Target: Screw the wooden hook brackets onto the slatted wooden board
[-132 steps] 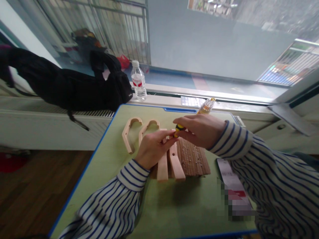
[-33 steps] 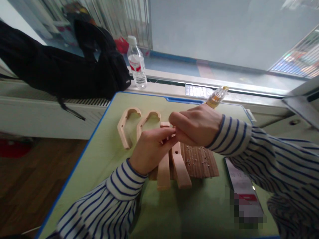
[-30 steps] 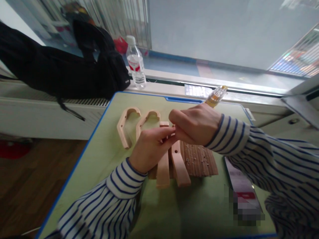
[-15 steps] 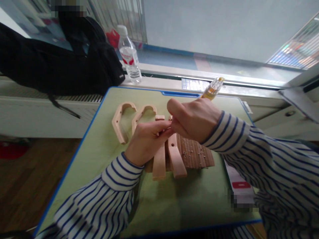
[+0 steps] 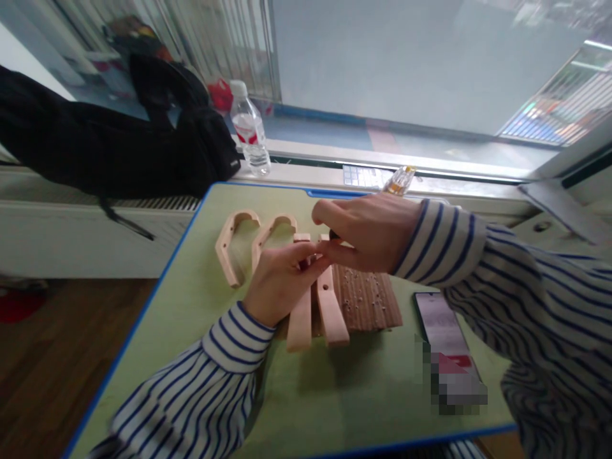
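Note:
My left hand (image 5: 282,277) is closed in a pinch over the near wooden pieces; what lies between its fingertips is too small to make out. Its fingertips meet those of my right hand (image 5: 373,229), which is curled closed with a small dark bit showing between its fingers. Below the hands, a pale wooden piece (image 5: 300,322) and a second one with a hole (image 5: 331,312) rest on a brown ridged block (image 5: 366,299) dotted with small holes. Left of them, two curved wooden pieces lie flat, an outer one (image 5: 224,252) and an inner one (image 5: 261,239).
The green table (image 5: 191,357) has a blue rim. A phone (image 5: 437,319) lies at right. Behind stand a water bottle (image 5: 251,134) on the sill and a clear bottle-like object with yellow (image 5: 400,180), partly hidden by my right hand. A black bag (image 5: 157,140) sits back left.
The view has tilted, so everything sits lower. My right hand has turned flatter, its fingers more opened out, and a dark bit now shows there. More of the phone is visible.

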`<action>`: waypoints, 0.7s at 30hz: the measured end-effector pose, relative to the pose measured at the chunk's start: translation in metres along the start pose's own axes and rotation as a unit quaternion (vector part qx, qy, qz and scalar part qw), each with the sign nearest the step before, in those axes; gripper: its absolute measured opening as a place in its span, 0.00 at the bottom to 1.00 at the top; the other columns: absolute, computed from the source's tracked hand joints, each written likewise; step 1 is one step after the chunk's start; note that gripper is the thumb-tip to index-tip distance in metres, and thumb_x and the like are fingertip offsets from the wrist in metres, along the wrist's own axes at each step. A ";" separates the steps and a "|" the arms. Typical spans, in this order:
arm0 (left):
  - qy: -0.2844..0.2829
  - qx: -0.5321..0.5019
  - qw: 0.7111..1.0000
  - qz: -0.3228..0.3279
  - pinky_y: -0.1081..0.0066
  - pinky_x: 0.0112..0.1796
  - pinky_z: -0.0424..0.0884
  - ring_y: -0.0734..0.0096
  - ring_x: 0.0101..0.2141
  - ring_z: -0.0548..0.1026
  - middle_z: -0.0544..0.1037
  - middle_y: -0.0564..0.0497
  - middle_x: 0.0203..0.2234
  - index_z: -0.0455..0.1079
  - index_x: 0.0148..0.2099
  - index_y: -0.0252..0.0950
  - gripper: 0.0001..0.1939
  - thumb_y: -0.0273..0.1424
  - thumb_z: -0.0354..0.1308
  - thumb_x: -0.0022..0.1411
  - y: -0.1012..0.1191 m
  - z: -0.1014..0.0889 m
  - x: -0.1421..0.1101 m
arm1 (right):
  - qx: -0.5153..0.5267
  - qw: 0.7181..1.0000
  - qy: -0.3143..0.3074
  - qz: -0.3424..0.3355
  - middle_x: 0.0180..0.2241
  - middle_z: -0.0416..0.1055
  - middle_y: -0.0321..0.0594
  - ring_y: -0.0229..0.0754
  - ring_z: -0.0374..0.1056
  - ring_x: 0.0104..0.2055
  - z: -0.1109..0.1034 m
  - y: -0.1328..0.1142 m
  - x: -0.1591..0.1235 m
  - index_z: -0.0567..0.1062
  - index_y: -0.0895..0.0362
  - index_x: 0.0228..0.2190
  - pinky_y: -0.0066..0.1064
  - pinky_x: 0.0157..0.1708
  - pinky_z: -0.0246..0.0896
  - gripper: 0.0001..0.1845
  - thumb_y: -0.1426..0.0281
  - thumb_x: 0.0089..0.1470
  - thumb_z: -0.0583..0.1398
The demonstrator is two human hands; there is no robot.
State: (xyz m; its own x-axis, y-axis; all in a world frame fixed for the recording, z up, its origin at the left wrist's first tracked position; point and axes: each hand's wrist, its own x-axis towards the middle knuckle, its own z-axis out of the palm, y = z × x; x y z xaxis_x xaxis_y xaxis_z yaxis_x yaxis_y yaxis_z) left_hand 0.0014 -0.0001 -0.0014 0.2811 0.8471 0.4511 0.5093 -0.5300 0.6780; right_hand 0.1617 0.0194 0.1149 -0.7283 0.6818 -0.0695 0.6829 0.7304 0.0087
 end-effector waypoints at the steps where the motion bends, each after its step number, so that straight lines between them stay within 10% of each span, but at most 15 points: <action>1: 0.003 -0.001 1.000 -0.001 0.77 0.22 0.61 0.80 0.19 0.65 0.71 0.56 0.18 0.75 0.35 0.36 0.06 0.32 0.60 0.57 0.001 0.000 0.000 | -0.009 1.000 -0.004 -0.010 0.34 0.71 0.45 0.35 0.58 0.24 -0.002 0.002 0.000 0.65 0.60 0.42 0.30 0.22 0.38 0.18 0.61 0.56 0.47; 21: -0.026 -0.038 0.999 -0.015 0.77 0.21 0.59 0.81 0.18 0.64 0.71 0.57 0.17 0.76 0.33 0.36 0.07 0.32 0.57 0.59 -0.003 -0.004 -0.001 | -0.069 0.995 0.059 0.047 0.21 0.64 0.39 0.32 0.50 0.18 0.027 -0.013 0.004 0.64 0.62 0.37 0.29 0.20 0.37 0.15 0.66 0.58 0.43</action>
State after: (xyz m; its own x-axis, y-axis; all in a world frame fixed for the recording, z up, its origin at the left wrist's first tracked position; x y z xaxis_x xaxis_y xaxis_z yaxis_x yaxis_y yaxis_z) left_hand -0.0037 0.0008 -0.0014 0.3098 0.8629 0.3994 0.4560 -0.5034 0.7339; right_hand 0.1513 0.0117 0.0875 -0.6680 0.7421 0.0556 0.7407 0.6558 0.1461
